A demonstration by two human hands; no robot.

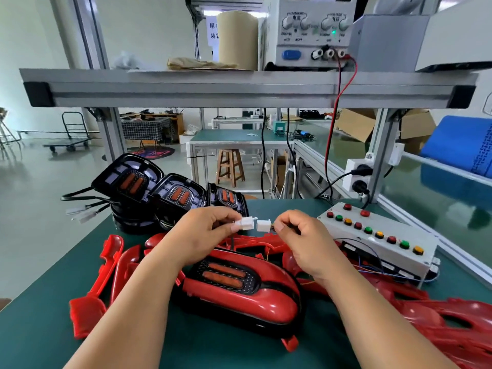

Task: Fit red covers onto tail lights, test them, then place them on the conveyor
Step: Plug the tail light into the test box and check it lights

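Right now the left hand [205,233] pinches a white left connector [246,223] between thumb and fingertips, and the right hand [300,241] pinches the matching right connector [263,225] the same way. The two connectors face each other, just apart and not yet joined, above the middle of the bench [40,328].

Directly beneath the hands, near the front edge, lies a covered tail light [239,286] with its red cover already seated around the lamp. A dark lead rises from it towards the left connector. The right connector's wires run off towards the button box [378,235] near the right edge, which looks like the tester, though where they end is hidden.

So for this unit the fitting looks done and the test is only starting: the connectors must mate and the lamp be checked before it goes onto what I take to be the conveyor [415,193], the green belt beyond the right-hand rail.

Plenty is left. Bare tail lights [175,194] are stacked at the far left corner, and loose red covers [111,267] lie along the left side, with more heaped at the right front corner. A power supply [311,30] sits on the shelf above with a green lamp lit.
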